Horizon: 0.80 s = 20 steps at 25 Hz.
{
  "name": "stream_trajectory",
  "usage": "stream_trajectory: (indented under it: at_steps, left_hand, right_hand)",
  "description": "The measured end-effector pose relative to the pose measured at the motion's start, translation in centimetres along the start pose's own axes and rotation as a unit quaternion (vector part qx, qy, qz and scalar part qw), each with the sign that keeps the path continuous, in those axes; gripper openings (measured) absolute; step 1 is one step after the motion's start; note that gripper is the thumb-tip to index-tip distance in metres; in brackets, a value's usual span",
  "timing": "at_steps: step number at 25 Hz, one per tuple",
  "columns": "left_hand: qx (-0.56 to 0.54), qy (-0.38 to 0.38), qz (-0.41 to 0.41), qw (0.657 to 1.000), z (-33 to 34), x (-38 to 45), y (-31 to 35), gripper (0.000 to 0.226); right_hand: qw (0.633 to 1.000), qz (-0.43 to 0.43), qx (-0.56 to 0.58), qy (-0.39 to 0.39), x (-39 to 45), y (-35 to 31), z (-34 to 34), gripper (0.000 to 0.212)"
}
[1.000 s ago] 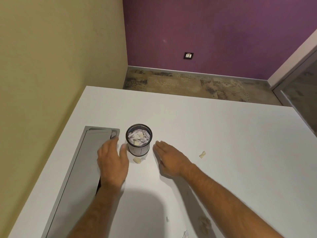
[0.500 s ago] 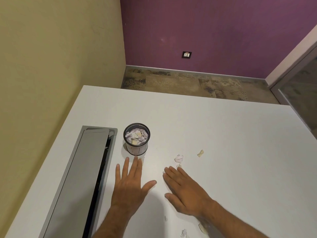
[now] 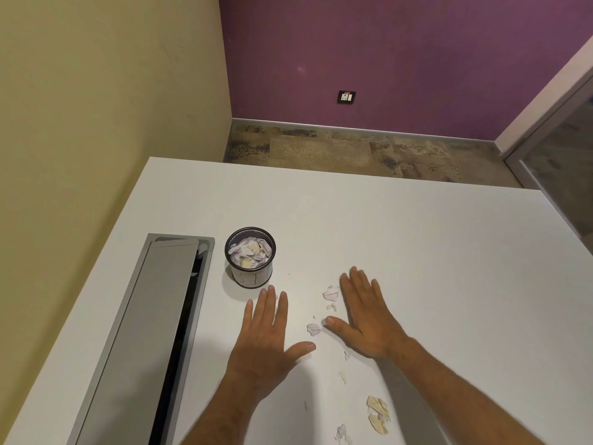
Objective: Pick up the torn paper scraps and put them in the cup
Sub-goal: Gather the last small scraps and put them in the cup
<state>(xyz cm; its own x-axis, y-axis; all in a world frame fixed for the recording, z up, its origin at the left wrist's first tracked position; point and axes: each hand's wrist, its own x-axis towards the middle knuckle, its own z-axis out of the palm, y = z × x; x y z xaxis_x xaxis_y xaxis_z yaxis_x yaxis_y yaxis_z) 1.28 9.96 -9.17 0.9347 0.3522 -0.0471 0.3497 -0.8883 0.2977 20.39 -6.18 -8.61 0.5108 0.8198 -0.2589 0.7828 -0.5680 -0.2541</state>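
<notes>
- Both hands lie flat with fingers straight and spread, holding nothing: the left hand at lower centre of the frame, the right hand just to its right, both on or just above the white table.
- The cup, a dark mesh one left of centre, already holds a heap of crumpled paper that reaches near its rim.
- Between the hands sit two pale scraps: one beside the right fingers, one near the right thumb, with tiny crumbs between them.
- More scraps lie lower right: a yellowish cluster, a small piece and another at the bottom edge.
- The step in hand looks like gathering. Sweeping the two palms together should herd the middle scraps into one pile, which beats pinching crumbs singly.
- Keep the palms low so thin bits do not slip under.
- Lift the pile with cupped fingers and release it low over the cup, since it is nearly full and light pieces may spill.
- Steer clear of the open slot in the grey panel at left.
</notes>
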Motion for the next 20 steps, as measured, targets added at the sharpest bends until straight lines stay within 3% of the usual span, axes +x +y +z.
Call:
stream_trajectory:
  at_steps: [4,7,10,12,15,18,20]
  left_hand:
    - [-0.003,-0.052,0.07,0.996,0.6,-1.2,0.8,0.108]
    - [-0.051,-0.065,0.14,0.987,1.4,-3.2,1.7,0.11]
    - [-0.087,-0.052,0.188,0.977,1.5,-4.9,2.1,0.112]
    - [-0.117,-0.032,0.191,0.974,1.2,-5.7,2.0,0.114]
    - [-0.111,0.008,0.102,0.988,1.0,-7.4,0.6,0.111]
    - [-0.028,-0.009,-0.042,0.999,0.6,-8.4,-0.5,0.109]
    - [-0.003,-0.022,-0.073,0.997,0.6,-8.3,-0.5,0.107]
  right_hand:
    - [0.981,-0.173,-0.088,-0.013,-1.5,-1.7,1.2,0.091]
    - [0.968,-0.241,-0.059,-0.02,-4.6,-2.5,1.5,0.09]
    - [0.976,-0.208,0.065,0.008,-9.0,-1.9,1.2,0.092]
    - [0.982,-0.142,0.112,0.058,-12.6,-1.4,1.9,0.099]
    - [0.994,-0.029,0.046,0.099,-16.7,-2.3,4.1,0.121]
    - [0.996,0.039,0.007,0.078,-17.0,-4.0,6.3,0.135]
    - [0.996,0.056,0.007,0.066,-15.4,-5.3,6.7,0.141]
